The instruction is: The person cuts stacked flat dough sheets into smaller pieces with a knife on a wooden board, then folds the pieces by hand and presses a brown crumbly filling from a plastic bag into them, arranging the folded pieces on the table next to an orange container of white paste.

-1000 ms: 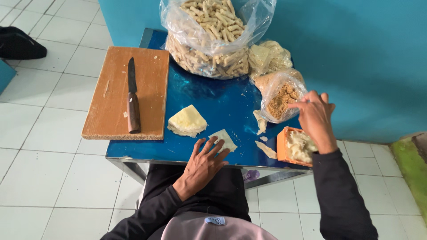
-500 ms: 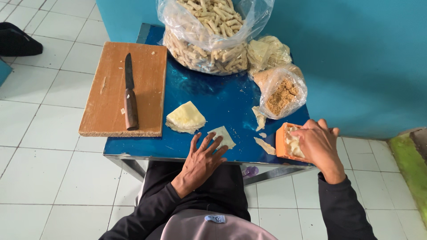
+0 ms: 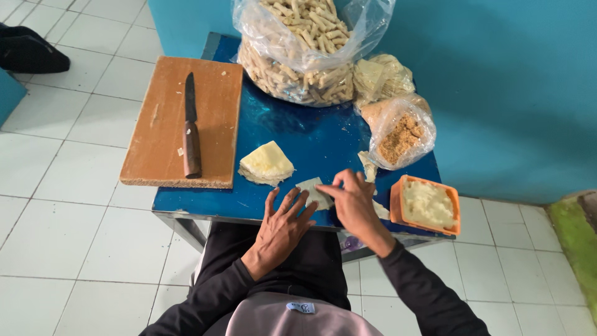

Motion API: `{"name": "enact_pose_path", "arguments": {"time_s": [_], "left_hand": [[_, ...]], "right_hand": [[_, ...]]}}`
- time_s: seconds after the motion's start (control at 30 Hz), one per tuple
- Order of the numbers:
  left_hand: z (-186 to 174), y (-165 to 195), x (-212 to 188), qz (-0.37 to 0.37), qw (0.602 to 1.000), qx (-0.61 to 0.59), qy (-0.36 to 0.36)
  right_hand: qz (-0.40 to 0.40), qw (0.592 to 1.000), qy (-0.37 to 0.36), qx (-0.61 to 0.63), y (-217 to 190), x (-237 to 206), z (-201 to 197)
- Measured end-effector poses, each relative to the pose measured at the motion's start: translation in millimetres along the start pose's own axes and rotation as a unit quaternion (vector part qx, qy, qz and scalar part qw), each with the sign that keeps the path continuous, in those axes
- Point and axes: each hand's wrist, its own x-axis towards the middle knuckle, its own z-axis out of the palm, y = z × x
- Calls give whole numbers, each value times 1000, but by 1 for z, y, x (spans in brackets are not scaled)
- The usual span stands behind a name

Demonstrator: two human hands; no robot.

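Observation:
A thin pale wrapper sheet [image 3: 313, 188] lies at the front edge of the small blue table [image 3: 311, 134]. My left hand [image 3: 283, 221] rests flat with spread fingers on the table, its fingertips on the sheet's left side. Fingers of my right hand [image 3: 352, 202] pinch the sheet's right edge. A stack of pale wrapper sheets [image 3: 266, 163] sits just left of it. An orange tub [image 3: 426, 205] of whitish filling stands at the right front corner.
A wooden cutting board [image 3: 180, 121] with a dark-handled knife [image 3: 190, 130] covers the table's left side. A large clear bag of pale stick-shaped pieces [image 3: 305, 46] stands at the back, smaller bags of crumbs [image 3: 398, 134] to its right. White tiled floor surrounds the table; a blue wall is behind.
My right hand left the crumb bag, passed over the orange tub, and came left onto the wrapper sheet. My left hand stayed on the sheet.

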Motion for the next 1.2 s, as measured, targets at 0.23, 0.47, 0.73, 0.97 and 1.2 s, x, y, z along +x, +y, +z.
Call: {"name": "enact_pose_path", "arguments": {"time_s": [0.23, 0.47, 0.73, 0.97, 1.2], "left_hand": [[2, 1, -2, 4, 1000, 9, 7], [2, 1, 0, 2, 1000, 4, 13], [-5, 1, 7, 8, 999, -27, 41], [1, -8, 27, -68, 994, 10, 85], [12, -13, 32, -82, 994, 9, 78]], "right_hand": [[-47, 963, 25, -264, 4, 0, 5], [-101, 961, 9, -257, 3, -4, 12], [63, 970, 117, -203, 98, 27, -54], [130, 960, 44, -243, 176, 53, -44], [162, 962, 37, -217, 163, 61, -16]]}}
